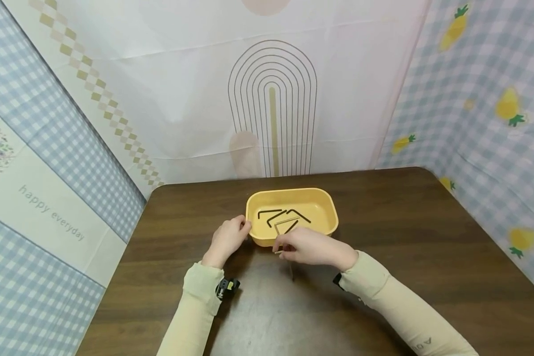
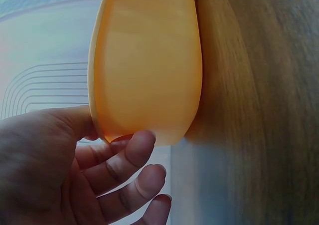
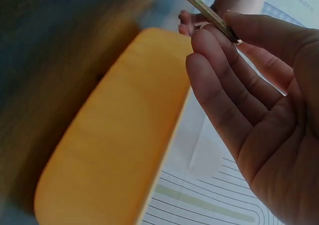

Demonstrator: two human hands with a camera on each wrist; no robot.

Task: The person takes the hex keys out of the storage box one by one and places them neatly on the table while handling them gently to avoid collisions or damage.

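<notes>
My left hand (image 1: 228,239) grips the left end of a yellow plastic tray (image 2: 144,65), thumb and fingers at its rim. In front of the tray's near side, my right hand (image 1: 313,245) pinches a brass-coloured hex key (image 3: 207,10) between thumb and fingers. In the head view its long arm points down over the table. Several L-shaped hex keys lie inside the tray: black ones, such as a black hex key (image 1: 300,216) toward the right, and a brass-coloured hex key (image 1: 287,221) among them. My right hand overlaps the tray's near rim in the head view.
The tray stands on a dark brown wooden table (image 1: 182,212) with rounded far corners. A patterned white cloth (image 1: 178,99) hangs behind the table. Checked cloths hang at the left and right.
</notes>
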